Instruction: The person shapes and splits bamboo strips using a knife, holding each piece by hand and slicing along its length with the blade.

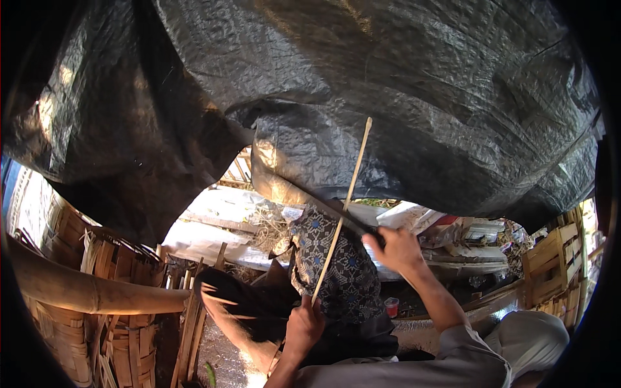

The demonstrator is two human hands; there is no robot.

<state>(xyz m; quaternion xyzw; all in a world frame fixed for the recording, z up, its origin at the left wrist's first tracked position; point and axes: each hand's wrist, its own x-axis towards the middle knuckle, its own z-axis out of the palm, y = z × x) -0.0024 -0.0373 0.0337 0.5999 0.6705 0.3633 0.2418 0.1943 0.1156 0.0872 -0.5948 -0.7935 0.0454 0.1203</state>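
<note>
My left hand is closed around the lower end of a long, thin bamboo strip, which slants upward and away to the right. In my right hand is the dark handle of a machete. Its long blade points up and to the left, crossing the strip near the middle; whether the edge touches the strip I cannot tell. Under both lies a dark patterned cloth with blue motifs, draped in front of me.
A black tarpaulin hangs low ahead and overhead. On the left, a thick bamboo pole runs past woven bamboo baskets. A small plastic cup with red contents stands right of the cloth. More woven bamboo is at right.
</note>
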